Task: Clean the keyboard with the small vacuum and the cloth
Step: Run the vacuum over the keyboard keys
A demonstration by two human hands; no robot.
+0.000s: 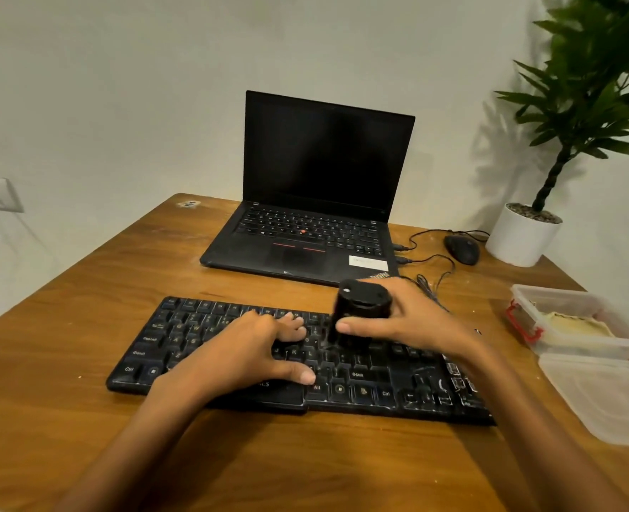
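Observation:
A black keyboard (180, 338) with pale dust on its right-hand keys lies across the wooden table (84, 419). My right hand (412, 323) grips a small black cylindrical vacuum (361, 308), which stands upright on the keys right of the keyboard's middle. My left hand (246, 349) rests flat on the middle keys, fingers spread, holding nothing. I see no cloth by itself; something pale lies inside the open plastic box (564, 319) at the right, and I cannot tell what it is.
An open black laptop (316, 201) stands behind the keyboard, with cables and a black mouse (462, 249) to its right. A potted plant (523, 230) occupies the back right corner. The box's clear lid (608, 397) lies near the right edge.

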